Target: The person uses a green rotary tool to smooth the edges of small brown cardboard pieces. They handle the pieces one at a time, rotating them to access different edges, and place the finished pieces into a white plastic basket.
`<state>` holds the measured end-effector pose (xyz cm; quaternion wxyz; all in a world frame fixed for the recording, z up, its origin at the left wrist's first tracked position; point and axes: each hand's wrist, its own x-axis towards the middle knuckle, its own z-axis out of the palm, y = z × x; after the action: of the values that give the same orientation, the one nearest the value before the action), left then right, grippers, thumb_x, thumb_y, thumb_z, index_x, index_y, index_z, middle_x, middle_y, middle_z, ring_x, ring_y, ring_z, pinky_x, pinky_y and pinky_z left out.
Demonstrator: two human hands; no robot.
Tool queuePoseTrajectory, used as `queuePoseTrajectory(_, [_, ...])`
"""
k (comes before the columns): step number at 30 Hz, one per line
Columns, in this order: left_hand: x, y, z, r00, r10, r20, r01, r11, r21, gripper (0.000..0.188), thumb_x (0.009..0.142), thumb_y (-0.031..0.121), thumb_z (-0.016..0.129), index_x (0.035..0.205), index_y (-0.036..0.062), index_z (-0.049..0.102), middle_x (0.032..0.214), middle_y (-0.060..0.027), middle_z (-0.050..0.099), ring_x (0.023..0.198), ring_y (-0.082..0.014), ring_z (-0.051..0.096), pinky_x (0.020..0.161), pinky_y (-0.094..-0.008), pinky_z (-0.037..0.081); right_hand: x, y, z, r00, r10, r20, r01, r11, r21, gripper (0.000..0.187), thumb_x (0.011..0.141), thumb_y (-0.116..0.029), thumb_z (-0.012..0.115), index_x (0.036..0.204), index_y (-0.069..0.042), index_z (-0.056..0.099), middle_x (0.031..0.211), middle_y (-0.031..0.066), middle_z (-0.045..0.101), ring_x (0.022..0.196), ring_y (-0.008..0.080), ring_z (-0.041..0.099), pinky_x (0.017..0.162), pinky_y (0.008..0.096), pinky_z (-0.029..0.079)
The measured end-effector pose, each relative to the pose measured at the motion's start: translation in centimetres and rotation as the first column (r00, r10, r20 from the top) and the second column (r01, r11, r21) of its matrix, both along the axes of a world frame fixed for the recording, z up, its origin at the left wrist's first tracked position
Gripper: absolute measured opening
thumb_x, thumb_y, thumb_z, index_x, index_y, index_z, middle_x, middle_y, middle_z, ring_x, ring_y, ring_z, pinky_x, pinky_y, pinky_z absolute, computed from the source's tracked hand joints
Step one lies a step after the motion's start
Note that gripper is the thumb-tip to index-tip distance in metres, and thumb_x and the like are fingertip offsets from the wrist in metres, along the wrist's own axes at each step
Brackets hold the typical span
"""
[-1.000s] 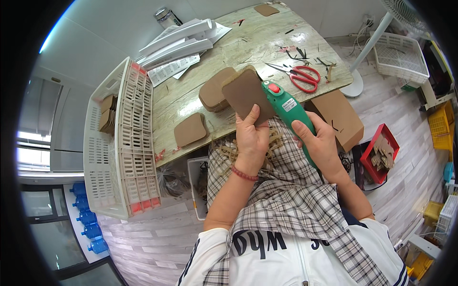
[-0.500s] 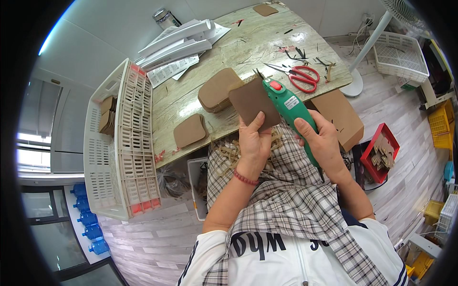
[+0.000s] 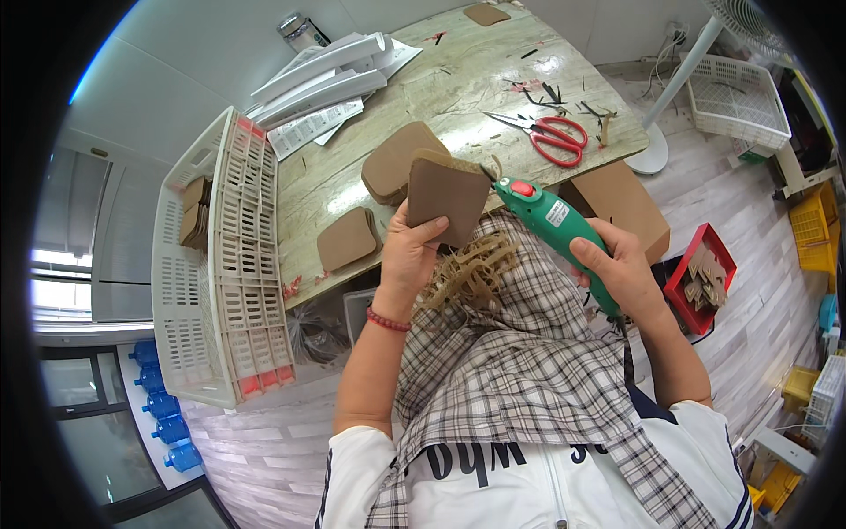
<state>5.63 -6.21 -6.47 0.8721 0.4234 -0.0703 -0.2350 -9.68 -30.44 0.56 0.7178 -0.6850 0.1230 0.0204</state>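
My left hand (image 3: 411,257) is closed on a brown piece with rounded corners (image 3: 448,201), thumb across its face; it looks like leather or fabric. A lighter tan margin shows along its top edge. My right hand (image 3: 620,271) is wrapped round a green electric scissors (image 3: 548,214) with a red button. Its cutting tip is close to the piece's upper right corner, beside a thin curled strip (image 3: 498,167). Tan trimmings (image 3: 476,269) lie heaped on my checked apron. Just beyond the held piece sits a brown stack (image 3: 392,161), with a smaller pile (image 3: 346,241) at its left.
Red-handled scissors (image 3: 560,141) and dark scraps lie on the table (image 3: 326,198). Rolled papers (image 3: 322,88) are at the back left. A white plastic crate (image 3: 256,264) stands at the left. On the right are a cardboard box (image 3: 627,212), a red tray (image 3: 701,280) and a fan stand (image 3: 677,84).
My hands have moved apart: the left, with the brown piece, went left, and the right drew the electric scissors slightly right and down. The tip is off the piece's middle edge, and more lap trimmings show.
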Motion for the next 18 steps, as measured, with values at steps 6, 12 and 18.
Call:
queuePoseTrajectory(6, [0.5, 2.0, 1.2, 0.991, -0.134, 0.025, 0.126, 0.971, 0.204, 0.045, 0.080, -0.013, 0.060, 0.124, -0.0006, 0.058, 0.111, -0.0076, 0.066, 0.098, -0.0158, 0.065, 0.085, -0.0308, 0.054, -0.7, -0.6, -0.5, 0.995, 0.094, -0.035, -0.097, 0.989, -0.109, 0.038, 0.089, -0.030, 0.067, 0.108, 0.002, 0.062, 0.073, 0.0006, 0.057, 0.063, 0.0054, 0.053, 0.056, 0.0211, 0.044])
queuePoseTrajectory(12, [-0.6, 2.2, 0.8, 0.979, -0.195, -0.054, 0.203, 0.933, 0.298, 0.049, 0.078, -0.011, 0.064, 0.125, -0.0013, 0.056, 0.111, -0.0076, 0.066, 0.096, -0.0148, 0.064, 0.082, -0.0285, 0.053, -1.0, 0.2, -1.3, 0.997, 0.078, 0.016, -0.072, 0.969, -0.235, 0.038, 0.088, -0.028, 0.067, 0.112, 0.002, 0.062, 0.076, 0.0009, 0.060, 0.062, 0.0052, 0.053, 0.056, 0.0219, 0.044])
queuePoseTrajectory(18, [-1.9, 1.6, 0.8, 0.964, -0.223, -0.143, 0.260, 0.902, 0.345, 0.050, 0.077, -0.010, 0.065, 0.125, -0.0003, 0.056, 0.110, -0.0062, 0.066, 0.094, -0.0137, 0.064, 0.082, -0.0284, 0.053, -0.5, 1.2, -1.7, 0.999, 0.041, -0.019, -0.044, 0.991, -0.128, 0.038, 0.089, -0.030, 0.067, 0.110, 0.001, 0.062, 0.076, 0.0005, 0.059, 0.062, 0.0053, 0.053, 0.055, 0.0214, 0.044])
